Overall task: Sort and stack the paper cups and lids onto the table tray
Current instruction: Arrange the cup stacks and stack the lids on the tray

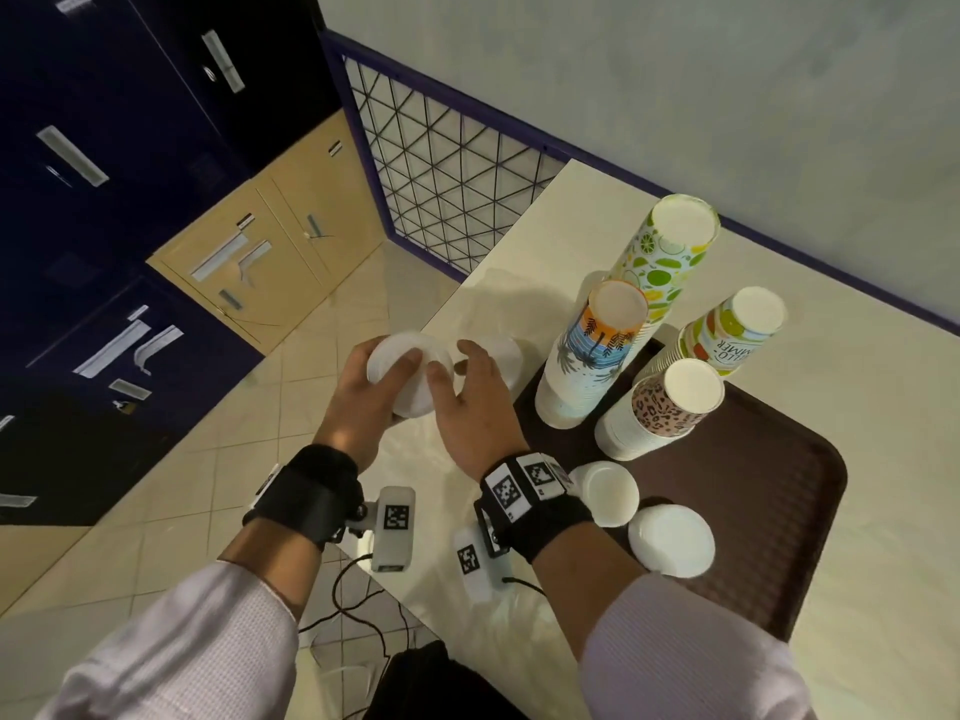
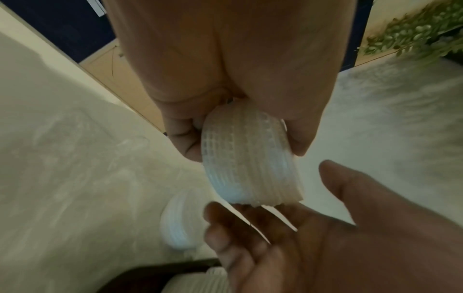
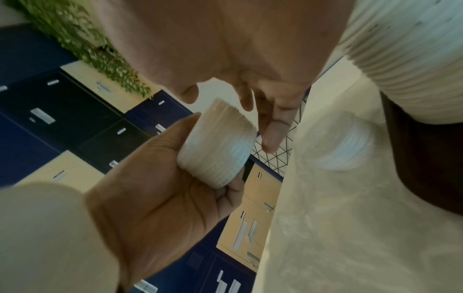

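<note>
Beside tray [image 1: 779, 511], left hand [image 1: 363, 392] grips lid stack [image 1: 405, 371]; right hand [image 1: 467, 402] open.

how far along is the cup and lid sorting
Mostly done, it seems: four upside-down cup stacks and two lid stacks stand on the brown tray. In hand: the left hand grips a lid stack, the right hand open beside it. Left: another lid pile on the table.

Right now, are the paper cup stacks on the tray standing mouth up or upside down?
Upside down. The four cup stacks on the brown tray show flat closed bottoms on top in the head view, with their wider rims resting below.
</note>
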`<state>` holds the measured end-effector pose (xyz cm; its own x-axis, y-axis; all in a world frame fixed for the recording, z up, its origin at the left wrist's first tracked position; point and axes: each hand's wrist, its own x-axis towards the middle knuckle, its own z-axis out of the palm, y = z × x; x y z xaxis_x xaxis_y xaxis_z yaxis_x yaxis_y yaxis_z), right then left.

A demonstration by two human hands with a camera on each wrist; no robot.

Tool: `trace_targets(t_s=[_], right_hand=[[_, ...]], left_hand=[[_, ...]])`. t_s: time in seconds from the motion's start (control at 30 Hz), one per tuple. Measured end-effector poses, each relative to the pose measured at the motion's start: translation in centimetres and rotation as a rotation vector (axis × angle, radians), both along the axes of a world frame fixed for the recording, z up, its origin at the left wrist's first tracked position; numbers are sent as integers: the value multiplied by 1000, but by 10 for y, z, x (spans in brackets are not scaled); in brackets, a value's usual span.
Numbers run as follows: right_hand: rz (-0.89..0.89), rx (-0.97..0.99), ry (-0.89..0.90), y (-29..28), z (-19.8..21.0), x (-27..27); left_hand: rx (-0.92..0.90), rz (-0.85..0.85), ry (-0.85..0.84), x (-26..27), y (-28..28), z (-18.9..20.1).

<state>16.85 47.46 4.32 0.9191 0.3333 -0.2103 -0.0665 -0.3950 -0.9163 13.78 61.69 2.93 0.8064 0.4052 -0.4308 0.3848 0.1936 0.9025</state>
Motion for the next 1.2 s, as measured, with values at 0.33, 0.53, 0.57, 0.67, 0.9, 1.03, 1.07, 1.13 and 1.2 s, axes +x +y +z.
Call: trace_targets(t_s=[0.33, 0.53, 0.57, 0.67, 0.9, 1.03, 1.07, 1.13, 1.2], right_hand=[[-106, 129, 111, -22, -8, -17], [-166, 160, 212, -34, -11, -27], [-176, 168, 248, -36, -11, -28], [-177, 155, 277, -43, -10, -31], [-182, 155, 259, -83, -25, -53], [-190, 152, 271, -108, -32, -71], [-193, 145, 259, -113, -33, -75], [-211, 142, 245, -121, -36, -81], [-243, 137, 255, -127, -37, -85]], left_hand=[[-78, -57, 5, -22, -44, 8], [55, -136, -13, -31, -48, 1], [82, -164, -14, -33, -49, 0], [89, -232, -13, -33, -51, -6], [120, -99, 62, 4, -43, -10], [299, -160, 187, 51, -29, -28], [337, -204, 210, 61, -28, -33], [435, -315, 233, 77, -31, -42], [532, -427, 272, 91, -35, -49]])
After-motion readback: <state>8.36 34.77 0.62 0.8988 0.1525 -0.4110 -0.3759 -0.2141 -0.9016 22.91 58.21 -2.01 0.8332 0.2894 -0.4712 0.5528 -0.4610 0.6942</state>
